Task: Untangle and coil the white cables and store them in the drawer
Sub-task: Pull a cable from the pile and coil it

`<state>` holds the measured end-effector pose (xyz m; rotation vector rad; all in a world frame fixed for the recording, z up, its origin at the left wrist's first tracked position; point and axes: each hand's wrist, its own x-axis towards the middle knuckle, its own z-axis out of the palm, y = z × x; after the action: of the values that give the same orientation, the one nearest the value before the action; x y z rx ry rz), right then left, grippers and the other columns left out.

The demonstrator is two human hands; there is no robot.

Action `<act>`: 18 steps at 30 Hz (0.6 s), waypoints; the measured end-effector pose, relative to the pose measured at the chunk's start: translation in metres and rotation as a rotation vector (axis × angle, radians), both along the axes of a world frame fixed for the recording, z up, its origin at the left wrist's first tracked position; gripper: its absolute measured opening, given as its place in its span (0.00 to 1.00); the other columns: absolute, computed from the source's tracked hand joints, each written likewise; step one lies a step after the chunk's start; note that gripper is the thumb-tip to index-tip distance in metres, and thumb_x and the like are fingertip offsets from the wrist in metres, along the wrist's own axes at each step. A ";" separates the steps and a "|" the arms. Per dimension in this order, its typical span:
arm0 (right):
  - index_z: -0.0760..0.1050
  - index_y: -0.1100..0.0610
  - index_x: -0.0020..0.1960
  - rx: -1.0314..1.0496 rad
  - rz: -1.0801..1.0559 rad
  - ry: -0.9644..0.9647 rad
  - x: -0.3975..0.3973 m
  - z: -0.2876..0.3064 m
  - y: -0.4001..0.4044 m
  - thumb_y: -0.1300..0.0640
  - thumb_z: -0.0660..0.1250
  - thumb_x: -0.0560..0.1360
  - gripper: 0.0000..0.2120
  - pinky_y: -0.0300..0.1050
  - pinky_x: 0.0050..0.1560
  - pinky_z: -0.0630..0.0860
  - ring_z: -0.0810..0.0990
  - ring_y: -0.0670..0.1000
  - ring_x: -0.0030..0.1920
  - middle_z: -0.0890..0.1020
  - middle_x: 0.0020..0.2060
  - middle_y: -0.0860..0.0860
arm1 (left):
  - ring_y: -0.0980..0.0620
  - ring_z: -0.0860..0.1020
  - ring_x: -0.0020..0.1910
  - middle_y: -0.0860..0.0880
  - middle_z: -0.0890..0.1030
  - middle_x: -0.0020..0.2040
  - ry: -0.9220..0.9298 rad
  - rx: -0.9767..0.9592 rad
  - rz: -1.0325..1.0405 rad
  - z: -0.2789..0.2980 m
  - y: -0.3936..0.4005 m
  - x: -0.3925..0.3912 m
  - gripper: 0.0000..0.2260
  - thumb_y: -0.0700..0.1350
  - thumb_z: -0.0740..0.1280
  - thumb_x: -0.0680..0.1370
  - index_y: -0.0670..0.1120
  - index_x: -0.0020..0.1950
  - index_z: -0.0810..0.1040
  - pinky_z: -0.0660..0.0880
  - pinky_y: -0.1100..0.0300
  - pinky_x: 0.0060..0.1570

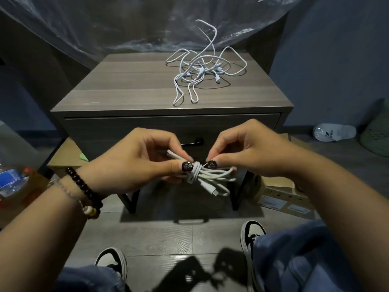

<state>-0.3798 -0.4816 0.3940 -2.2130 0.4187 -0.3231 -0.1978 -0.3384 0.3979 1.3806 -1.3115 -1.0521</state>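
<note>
We hold a coiled white cable [207, 175] w/ both hands in front of the closed drawer [130, 131] of a grey wood-grain nightstand: left hand [134, 160] pinches the bundle's left end betw. thumb & fingers, right hand [248, 150] pinches just right of the wrapped middle, thumbs nearly touching. A connector end hangs from the bundle's near right side. On the worktop [126, 87], far right, a tangled heap of white cables [202, 70] lies loose, one loop rising toward the plastic sheeting [105, 28] behind. Beaded bracelets [84, 188] circle our left wrist; a water bottle [10, 180] sits at near left.
</note>
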 end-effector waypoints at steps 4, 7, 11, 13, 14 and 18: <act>0.83 0.54 0.42 -0.023 -0.097 0.028 0.009 -0.013 0.007 0.62 0.71 0.72 0.04 0.46 0.43 0.80 0.82 0.48 0.38 0.84 0.37 0.51 | 0.58 0.83 0.38 0.50 0.85 0.40 -0.387 -0.102 0.089 -0.007 -0.003 -0.005 0.03 0.43 0.73 0.69 0.46 0.40 0.82 0.76 0.69 0.36; 0.82 0.53 0.41 -0.044 -0.193 -0.066 0.019 -0.022 0.013 0.62 0.71 0.72 0.05 0.53 0.50 0.79 0.82 0.48 0.43 0.84 0.41 0.48 | 0.60 0.83 0.38 0.51 0.85 0.41 -0.552 -0.200 0.247 -0.013 -0.005 -0.003 0.09 0.37 0.75 0.70 0.51 0.37 0.81 0.77 0.69 0.38; 0.80 0.51 0.42 -0.020 -0.242 -0.183 0.029 -0.034 0.021 0.62 0.67 0.71 0.07 0.58 0.47 0.78 0.82 0.56 0.43 0.84 0.42 0.49 | 0.60 0.83 0.40 0.54 0.84 0.39 -0.572 -0.227 0.387 -0.013 -0.004 -0.001 0.07 0.39 0.76 0.69 0.51 0.39 0.83 0.79 0.64 0.45; 0.81 0.54 0.45 -0.005 -0.213 -0.203 0.031 -0.036 0.024 0.61 0.65 0.72 0.07 0.58 0.48 0.77 0.81 0.56 0.44 0.83 0.43 0.50 | 0.60 0.83 0.39 0.56 0.84 0.38 -0.588 -0.220 0.434 -0.013 -0.001 0.001 0.05 0.44 0.76 0.70 0.53 0.40 0.83 0.81 0.57 0.45; 0.81 0.55 0.47 -0.005 -0.198 -0.213 0.031 -0.037 0.026 0.60 0.64 0.72 0.08 0.57 0.49 0.77 0.81 0.54 0.46 0.83 0.45 0.50 | 0.60 0.83 0.39 0.56 0.84 0.38 -0.599 -0.231 0.455 -0.013 0.000 0.002 0.04 0.46 0.76 0.70 0.53 0.40 0.83 0.81 0.55 0.45; 0.80 0.59 0.54 -0.174 -0.172 -0.299 0.034 -0.044 0.037 0.57 0.68 0.71 0.13 0.44 0.56 0.75 0.80 0.47 0.53 0.82 0.51 0.50 | 0.60 0.83 0.38 0.56 0.84 0.38 -0.553 -0.235 0.539 -0.017 0.001 0.007 0.02 0.47 0.74 0.69 0.53 0.40 0.83 0.81 0.55 0.43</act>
<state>-0.3453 -0.4447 0.3503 -2.2525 0.4301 -0.7978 -0.1904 -0.3373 0.3814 1.7700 -1.2742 -0.1473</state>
